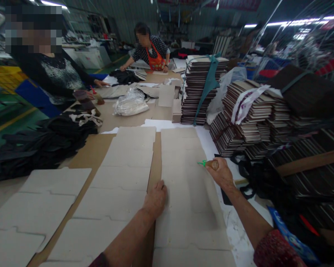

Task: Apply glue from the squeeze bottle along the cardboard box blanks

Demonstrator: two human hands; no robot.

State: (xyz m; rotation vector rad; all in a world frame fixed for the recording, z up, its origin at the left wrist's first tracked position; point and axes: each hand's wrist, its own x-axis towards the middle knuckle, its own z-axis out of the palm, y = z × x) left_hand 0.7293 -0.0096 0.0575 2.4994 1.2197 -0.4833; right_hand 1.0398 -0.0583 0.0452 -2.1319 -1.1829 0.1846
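Observation:
Grey cardboard panels [180, 178] lie overlapped in a long column before me. My right hand [220, 173] is closed around a small brown squeeze bottle [213, 164], its green nozzle [202, 163] pointing left above the column's right side. At the column's left edge rests my left hand [156, 198], fingers curled in; whether they grip anything is hidden. Left of that hand runs a second column of overlapped panels [114, 193], and a third group of panels [44, 200] lies farther left.
Tied cardboard stacks [200, 92] and more bundles [253, 111] stand on the right. Black fabric [39, 141] is heaped at left. Across the table are a clear plastic bag [132, 102] and two co-workers, one in an orange apron [156, 57], one in a dark top [64, 78].

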